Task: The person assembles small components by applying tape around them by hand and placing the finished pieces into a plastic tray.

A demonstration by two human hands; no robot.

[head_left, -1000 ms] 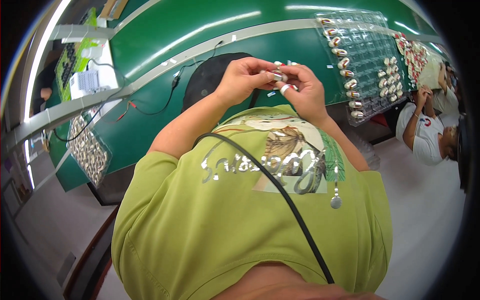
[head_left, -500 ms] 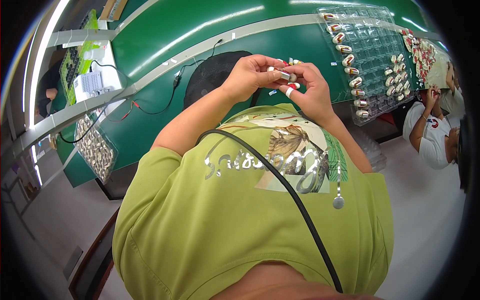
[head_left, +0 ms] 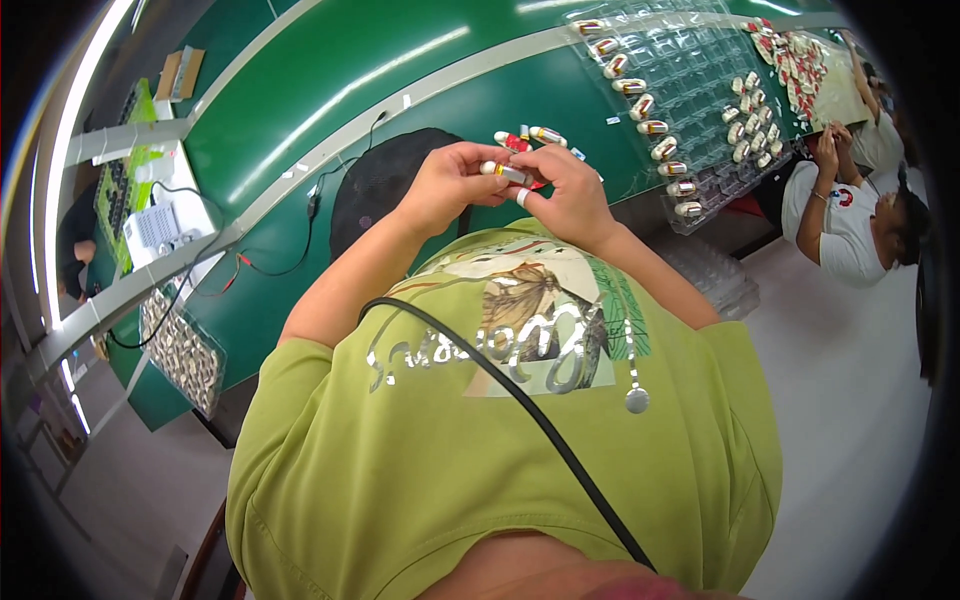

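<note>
Both my hands meet over the green table (head_left: 540,75). Between them is a small white capsule-shaped piece (head_left: 505,172) with a coloured band and a silvery end. My left hand (head_left: 445,185) pinches its left end between thumb and fingers. Closed fingers of my right hand (head_left: 572,195) are at its other end, and a white band circles that thumb. Just beyond the hands lie another white capsule-shaped piece (head_left: 547,135) and a red-and-white piece (head_left: 512,142), partly hidden by my fingers. A black mesh cap (head_left: 375,185) sits beside my left hand.
A clear compartment tray (head_left: 685,75) at the right holds a column of capsule-shaped pieces and a white cluster. Red and white parts (head_left: 795,75) lie farther right, by a seated person (head_left: 845,220). At left are a white box (head_left: 160,225), cables and another filled tray (head_left: 185,345).
The view has shifted, so the table and hands appear farther left. My hands stay together at the capsule-shaped piece, and more of the pieces beyond them shows.
</note>
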